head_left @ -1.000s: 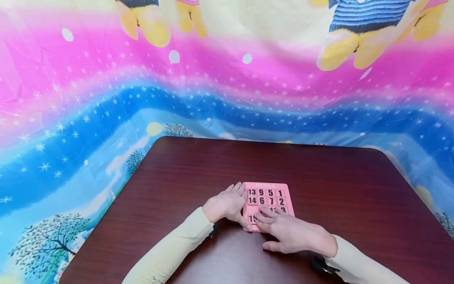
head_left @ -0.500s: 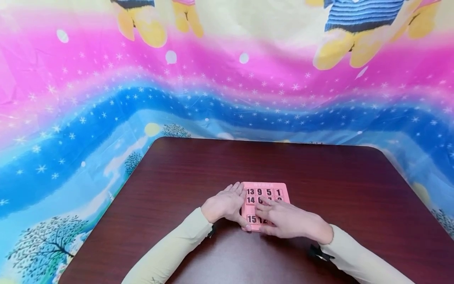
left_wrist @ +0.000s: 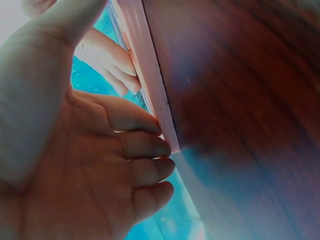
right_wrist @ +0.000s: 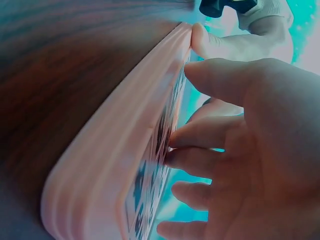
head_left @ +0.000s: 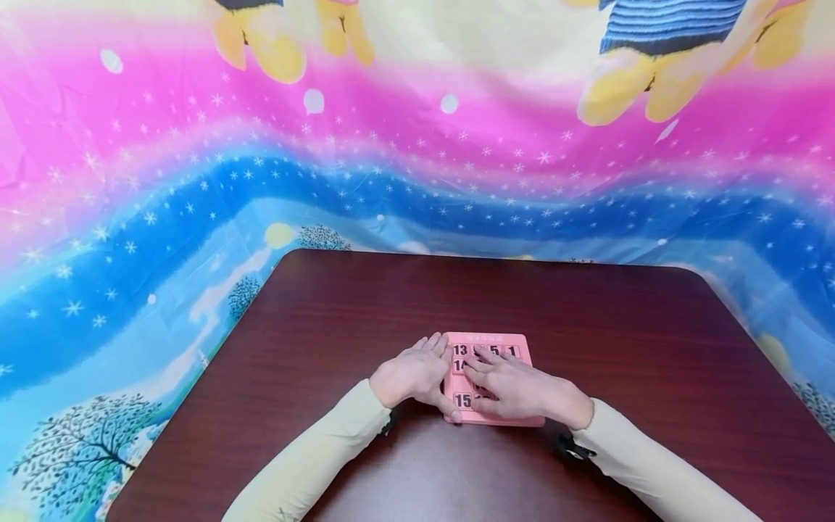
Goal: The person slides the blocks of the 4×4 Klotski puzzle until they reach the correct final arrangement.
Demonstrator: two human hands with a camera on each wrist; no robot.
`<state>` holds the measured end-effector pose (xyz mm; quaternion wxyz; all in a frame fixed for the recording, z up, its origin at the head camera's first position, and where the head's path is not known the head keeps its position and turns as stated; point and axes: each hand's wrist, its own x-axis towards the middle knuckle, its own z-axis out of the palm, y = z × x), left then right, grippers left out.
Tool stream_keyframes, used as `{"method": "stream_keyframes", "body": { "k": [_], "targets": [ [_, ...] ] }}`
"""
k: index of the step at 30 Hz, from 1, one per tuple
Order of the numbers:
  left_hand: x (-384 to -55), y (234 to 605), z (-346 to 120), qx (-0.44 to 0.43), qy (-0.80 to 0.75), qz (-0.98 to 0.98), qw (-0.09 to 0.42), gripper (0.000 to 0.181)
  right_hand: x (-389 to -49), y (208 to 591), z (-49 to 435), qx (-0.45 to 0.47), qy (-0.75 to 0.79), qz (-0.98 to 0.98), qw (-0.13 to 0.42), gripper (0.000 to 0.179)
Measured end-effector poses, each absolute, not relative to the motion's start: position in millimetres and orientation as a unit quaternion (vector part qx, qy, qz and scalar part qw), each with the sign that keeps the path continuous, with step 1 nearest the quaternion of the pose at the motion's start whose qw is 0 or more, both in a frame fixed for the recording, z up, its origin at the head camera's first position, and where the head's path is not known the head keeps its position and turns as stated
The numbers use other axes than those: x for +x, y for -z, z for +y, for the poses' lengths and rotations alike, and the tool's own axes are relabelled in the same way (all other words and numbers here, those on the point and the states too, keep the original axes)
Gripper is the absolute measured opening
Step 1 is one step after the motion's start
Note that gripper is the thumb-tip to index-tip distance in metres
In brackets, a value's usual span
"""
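A pink number sliding puzzle (head_left: 485,338) lies flat on the dark wooden table in the head view. My left hand (head_left: 414,373) rests along its left edge, fingers straight, thumb at the near left corner. In the left wrist view its fingertips (left_wrist: 162,147) touch the puzzle's side wall (left_wrist: 155,80). Over the tiles spreads my right hand (head_left: 515,384), its fingers fairly straight. In the right wrist view its index and middle fingertips (right_wrist: 175,159) touch the tiles. Number tiles 13 (head_left: 460,351) and 15 (head_left: 462,400) show; the hand hides most of the middle and lower right tiles.
The reddish-brown table (head_left: 391,297) has rounded far corners. Behind it hangs a bright cloth backdrop (head_left: 404,145) with snowflakes, trees and cartoon figures. A dark device is strapped under each wrist, the right one (head_left: 575,448) showing more.
My right hand has moved up and left across the tiles, from the lower rows toward the upper ones, uncovering the lower edge. The left hand has stayed at the left edge.
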<state>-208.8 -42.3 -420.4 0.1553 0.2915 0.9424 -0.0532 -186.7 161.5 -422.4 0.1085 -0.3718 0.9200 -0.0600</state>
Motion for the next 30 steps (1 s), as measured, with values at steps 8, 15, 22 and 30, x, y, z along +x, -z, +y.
{"method": "stream_keyframes", "body": {
  "k": [8,15,22,30],
  "targets": [
    [-208.3,420.2,-43.0,0.293,0.055,0.942,0.151,0.125,-180.1,423.1,158.8,-0.386,0.042,0.917,0.092,0.063],
    [-208.2,418.4,-42.6,0.293,0.055,0.943,0.15,0.123,-161.1,421.6,158.6,-0.413,0.016,0.909,0.053,0.064],
    [-207.4,417.4,-42.1,0.291,0.054,0.943,0.149,0.123,-145.1,418.7,157.9,-0.416,0.004,0.908,0.055,0.064],
    [-208.4,418.8,-41.2,0.29,0.052,0.943,0.156,0.123,-168.7,407.6,165.0,-0.385,0.054,0.917,0.085,0.058]
  ]
}}
